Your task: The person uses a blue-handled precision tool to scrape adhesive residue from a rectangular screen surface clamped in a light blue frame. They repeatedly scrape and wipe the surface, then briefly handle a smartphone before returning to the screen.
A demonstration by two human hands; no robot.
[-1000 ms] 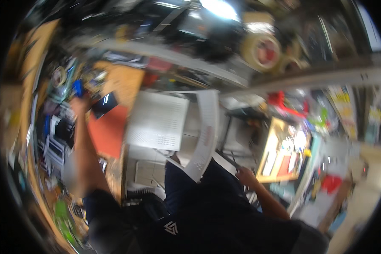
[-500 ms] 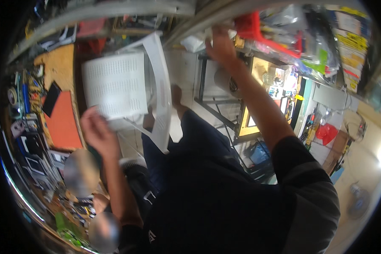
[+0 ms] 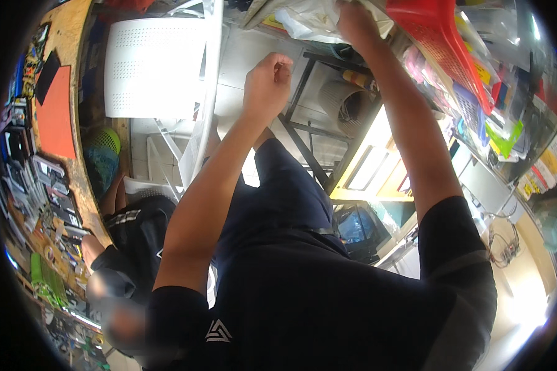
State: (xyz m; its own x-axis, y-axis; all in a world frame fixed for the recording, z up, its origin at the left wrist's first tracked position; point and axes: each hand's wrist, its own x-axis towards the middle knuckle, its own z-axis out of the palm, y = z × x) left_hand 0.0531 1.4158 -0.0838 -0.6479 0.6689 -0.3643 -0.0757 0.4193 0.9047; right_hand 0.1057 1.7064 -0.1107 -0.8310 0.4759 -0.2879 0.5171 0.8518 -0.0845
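Observation:
My right hand (image 3: 357, 28) reaches to the top of the view, its fingers closed on a crumpled whitish plastic bag (image 3: 304, 23). Some fingertips are lost against the pale plastic. My left hand (image 3: 269, 86) is raised over the tiled floor, fingers loosely curled in, with nothing visible in them. It touches nothing that I can see. To its left stands a white chair (image 3: 155, 68) with a perforated panel and a pale frame. A red perforated plastic basket (image 3: 442, 46) lies to the right of my right hand.
A grey bin (image 3: 343, 105) stands beyond a dark metal frame (image 3: 303, 127). A lit wooden-edged case (image 3: 371, 170) is below my right forearm. On the left, a workbench (image 3: 68, 43) carries an orange mat (image 3: 54, 114) and many tools. Another person (image 3: 133, 229) in black is at the lower left.
My left hand has moved right, away from the white chair, and its fingers have curled. My right hand is further right and up, at the bag. The whole view has shifted.

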